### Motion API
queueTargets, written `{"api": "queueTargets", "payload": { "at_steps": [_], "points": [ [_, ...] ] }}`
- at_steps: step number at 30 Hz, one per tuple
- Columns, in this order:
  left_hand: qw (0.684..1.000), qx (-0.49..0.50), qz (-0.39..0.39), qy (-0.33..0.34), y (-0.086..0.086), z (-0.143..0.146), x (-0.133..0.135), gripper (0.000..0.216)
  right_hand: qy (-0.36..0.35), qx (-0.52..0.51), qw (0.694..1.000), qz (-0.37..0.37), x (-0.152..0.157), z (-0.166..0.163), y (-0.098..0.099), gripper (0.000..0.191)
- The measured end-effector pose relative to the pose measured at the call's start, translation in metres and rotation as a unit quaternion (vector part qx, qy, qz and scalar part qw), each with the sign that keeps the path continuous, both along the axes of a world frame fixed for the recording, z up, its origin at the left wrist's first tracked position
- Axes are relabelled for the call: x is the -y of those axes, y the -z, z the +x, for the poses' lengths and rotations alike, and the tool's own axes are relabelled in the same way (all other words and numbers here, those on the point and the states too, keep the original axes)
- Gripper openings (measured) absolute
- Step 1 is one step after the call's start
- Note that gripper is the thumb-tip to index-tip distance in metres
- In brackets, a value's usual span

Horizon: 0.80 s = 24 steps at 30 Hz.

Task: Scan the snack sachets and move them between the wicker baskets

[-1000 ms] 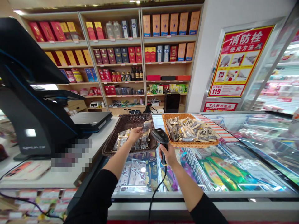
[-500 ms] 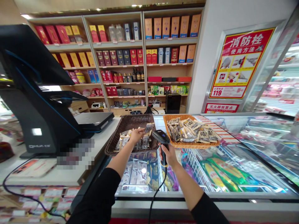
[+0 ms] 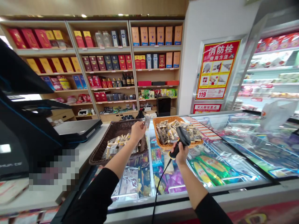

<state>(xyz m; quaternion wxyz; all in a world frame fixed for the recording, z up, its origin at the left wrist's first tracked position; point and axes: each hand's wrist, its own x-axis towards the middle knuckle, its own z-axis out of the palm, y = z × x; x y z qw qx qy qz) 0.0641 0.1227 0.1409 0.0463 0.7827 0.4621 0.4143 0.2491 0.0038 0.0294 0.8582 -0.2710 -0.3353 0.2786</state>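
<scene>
My left hand (image 3: 137, 132) is closed on a small snack packet (image 3: 147, 120), raised over the right rim of the dark brown basket (image 3: 98, 151). Several similar packets (image 3: 116, 144) lie inside that basket. My right hand (image 3: 181, 154) grips the handle of a black barcode scanner (image 3: 183, 136), its head tilted up in front of the orange basket (image 3: 171, 119). Packets with dark lettering (image 3: 163, 132) fill the orange basket, partly hidden by the scanner. A black cable (image 3: 160, 183) hangs from the scanner handle.
Both baskets stand on a glass-topped freezer (image 3: 233, 161) holding colourful packages. At left are a black checkout terminal (image 3: 21, 124) and a flat scale (image 3: 79, 129) on a white counter. Shelves of boxed goods (image 3: 105, 62) line the back wall. A whitish plastic bag (image 3: 273, 115) stands at right.
My left hand has lifted a packet up and away from the pile. My right hand has moved the scanner rightward, in front of the orange basket. The view has turned to the right.
</scene>
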Motion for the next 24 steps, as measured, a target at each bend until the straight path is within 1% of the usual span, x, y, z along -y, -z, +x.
{"api": "queueTargets", "payload": {
  "at_steps": [3, 5, 7, 9, 10, 12, 13, 15, 17, 19, 21, 22, 24],
  "points": [
    [0.997, -0.054, 0.047, 0.042, -0.014, 0.070, 0.011, 0.035, 0.057, -0.037, 0.998, 0.000, -0.004, 0.012, 0.001, 0.038],
    [0.992, -0.109, 0.045, 0.038, -0.014, 0.111, 0.015, 0.036, 0.068, -0.056, 0.996, -0.008, -0.008, 0.014, 0.002, 0.042],
    [0.982, -0.188, 0.007, 0.029, -0.008, 0.141, 0.014, 0.032, 0.068, -0.059, 0.996, -0.024, -0.013, 0.015, 0.005, 0.046],
    [0.967, -0.251, -0.033, 0.033, 0.001, 0.159, 0.009, 0.030, 0.072, -0.058, 0.995, -0.029, -0.017, 0.016, 0.008, 0.046],
    [0.963, -0.265, -0.043, 0.039, 0.005, 0.162, 0.006, 0.030, 0.074, -0.059, 0.995, -0.031, -0.019, 0.018, 0.009, 0.046],
    [0.963, -0.259, -0.046, 0.052, 0.008, 0.161, 0.001, 0.034, 0.073, -0.061, 0.995, -0.034, -0.022, 0.020, 0.011, 0.045],
    [0.966, -0.247, -0.045, 0.059, 0.007, 0.156, -0.001, 0.036, 0.072, -0.063, 0.995, -0.036, -0.022, 0.021, 0.011, 0.045],
    [0.971, -0.222, -0.035, 0.076, -0.001, 0.136, -0.001, 0.037, 0.072, -0.060, 0.995, -0.038, -0.020, 0.021, 0.010, 0.044],
    [0.975, -0.198, -0.009, 0.096, -0.013, 0.104, -0.001, 0.036, 0.070, -0.039, 0.996, -0.035, -0.016, 0.017, 0.009, 0.042],
    [0.979, -0.180, 0.015, 0.095, -0.022, 0.062, -0.004, 0.034, 0.057, -0.005, 0.998, -0.025, -0.010, 0.008, 0.008, 0.039],
    [0.984, -0.174, 0.010, 0.048, -0.024, 0.014, -0.012, 0.033, 0.026, 0.025, 0.999, -0.019, -0.007, -0.006, 0.005, 0.037],
    [0.983, -0.184, -0.007, 0.016, -0.021, -0.011, -0.017, 0.033, 0.001, 0.035, 0.999, -0.020, -0.007, -0.015, 0.003, 0.038],
    [0.976, -0.207, -0.057, -0.048, -0.006, -0.054, -0.026, 0.033, -0.060, 0.047, 0.996, -0.039, -0.011, -0.036, 0.000, 0.042]
  ]
}}
